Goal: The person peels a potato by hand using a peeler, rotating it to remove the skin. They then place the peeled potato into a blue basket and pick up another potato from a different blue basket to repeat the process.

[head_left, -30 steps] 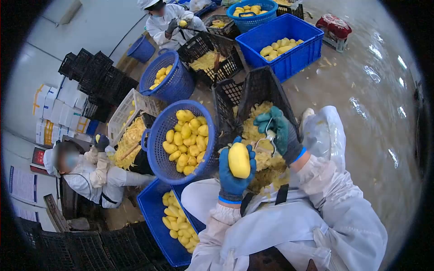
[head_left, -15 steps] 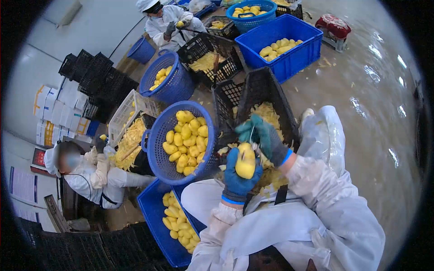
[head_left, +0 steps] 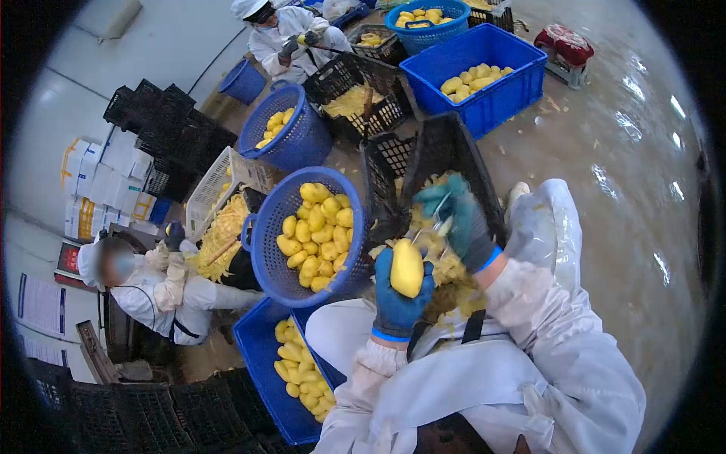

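Observation:
My left hand (head_left: 398,305), in a blue glove, is closed around a peeled yellow potato (head_left: 407,269) held upright over my lap. In my right hand (head_left: 467,227), gloved in green and grey and smeared by motion, is a peeler (head_left: 444,225) with a metal glint. The peeler stands apart from the potato, up and to its right. Beneath my hands lie potato peelings (head_left: 451,266), and a black crate (head_left: 446,140) stands just beyond. A blue-purple basket (head_left: 355,204) of peeled potatoes is to the left of my left hand.
A blue bin (head_left: 261,356) of potatoes sits by my left leg. Ahead are another blue bin (head_left: 484,102), a round blue basket (head_left: 291,147) and a black crate (head_left: 393,110) with peelings. Two co-workers in white (head_left: 181,291) sit at left and ahead. The floor (head_left: 582,151) looks wet.
My right hand and the peeler have moved up and right, away from the potato. In my left hand the potato now stands more upright, with its whole front visible.

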A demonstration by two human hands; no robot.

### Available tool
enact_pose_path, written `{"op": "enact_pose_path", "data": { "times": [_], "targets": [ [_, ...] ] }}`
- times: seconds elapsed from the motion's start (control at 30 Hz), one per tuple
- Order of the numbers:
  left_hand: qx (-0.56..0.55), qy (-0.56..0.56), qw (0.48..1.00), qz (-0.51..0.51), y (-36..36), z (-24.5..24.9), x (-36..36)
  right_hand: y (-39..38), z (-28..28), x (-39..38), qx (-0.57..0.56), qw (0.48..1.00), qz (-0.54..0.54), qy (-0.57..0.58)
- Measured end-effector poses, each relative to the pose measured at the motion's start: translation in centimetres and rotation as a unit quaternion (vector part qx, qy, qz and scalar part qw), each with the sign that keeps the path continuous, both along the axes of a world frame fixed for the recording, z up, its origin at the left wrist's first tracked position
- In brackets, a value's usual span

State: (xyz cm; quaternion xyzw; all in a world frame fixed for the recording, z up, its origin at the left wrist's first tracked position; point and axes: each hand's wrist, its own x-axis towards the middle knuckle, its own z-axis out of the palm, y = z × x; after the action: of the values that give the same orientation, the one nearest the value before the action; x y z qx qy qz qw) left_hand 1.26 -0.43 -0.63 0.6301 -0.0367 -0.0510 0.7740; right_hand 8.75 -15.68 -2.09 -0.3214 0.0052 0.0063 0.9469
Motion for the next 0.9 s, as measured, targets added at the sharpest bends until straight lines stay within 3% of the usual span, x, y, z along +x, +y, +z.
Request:
{"op": "enact_pose_path", "data": {
  "times": [0.03,0.07,0.1,0.17,0.23,0.3,0.37,0.4,0.43,0.47,0.5,0.53,0.57,0.63,0.67,0.77,0.8,0.9],
  "targets": [
    [0.009,-0.008,1.0,-0.015,0.0,-0.8,-0.1,1.2,1.0,-0.9,-0.042,0.999,0.002,-0.003],
    [0.017,-0.017,0.999,-0.029,0.1,-1.5,-0.2,1.6,-0.3,-0.4,-0.013,0.995,0.091,0.04],
    [-0.164,0.121,0.976,-0.074,0.7,-2.4,0.4,1.1,-1.4,0.4,-0.001,0.998,0.04,0.046],
    [-0.384,0.26,0.878,-0.113,1.6,-2.9,0.8,-1.9,-2.8,3.2,0.024,0.997,-0.051,0.053],
    [-0.478,0.28,0.824,-0.116,0.9,0.2,0.6,-3.0,-1.8,3.1,0.003,0.998,-0.056,0.039],
    [-0.419,0.224,0.877,-0.071,0.8,0.0,0.0,-2.3,0.3,1.2,-0.06,0.996,-0.061,-0.005],
    [-0.527,0.283,0.797,-0.085,0.9,-0.2,0.6,-0.2,1.3,-0.2,-0.072,0.997,-0.032,-0.005],
    [-0.357,0.187,0.911,-0.086,0.8,-0.6,-0.1,0.5,1.3,-0.6,-0.066,0.998,-0.003,0.002],
    [-0.161,0.098,0.98,-0.062,0.7,-1.0,-0.8,0.8,1.2,-0.9,-0.059,0.998,0.027,0.009],
    [-0.291,0.182,0.936,-0.075,1.0,-1.2,-0.6,0.5,1.4,-0.6,-0.142,0.988,0.065,-0.003],
    [-0.413,0.262,0.868,-0.087,1.2,-1.2,-0.6,0.2,1.1,0.1,-0.142,0.99,0.008,-0.013],
    [-0.437,0.278,0.851,-0.087,1.3,-1.3,-0.4,-0.2,0.4,1.0,-0.143,0.988,-0.048,-0.023],
    [-0.401,0.248,0.877,-0.09,1.2,-0.5,-0.8,-0.5,0.3,1.8,-0.143,0.984,-0.099,-0.034],
    [-0.321,0.187,0.923,-0.102,1.0,0.5,-0.9,-1.1,0.2,2.4,-0.077,0.996,-0.047,0.006],
    [-0.399,0.25,0.88,-0.07,1.5,-0.2,-1.3,-0.7,1.1,1.5,-0.075,0.997,-0.022,0.005],
    [-0.21,0.117,0.952,-0.189,2.0,-1.6,-1.0,1.2,2.6,-0.4,-0.121,0.99,0.061,0.033],
    [-0.226,0.147,0.945,-0.184,1.6,-1.2,-1.0,0.8,0.7,0.5,-0.097,0.993,0.043,0.047],
    [-0.122,0.031,0.987,-0.104,1.2,-0.5,-0.9,-1.1,-0.7,2.7,-0.048,0.998,-0.028,0.028]
  ]
}}
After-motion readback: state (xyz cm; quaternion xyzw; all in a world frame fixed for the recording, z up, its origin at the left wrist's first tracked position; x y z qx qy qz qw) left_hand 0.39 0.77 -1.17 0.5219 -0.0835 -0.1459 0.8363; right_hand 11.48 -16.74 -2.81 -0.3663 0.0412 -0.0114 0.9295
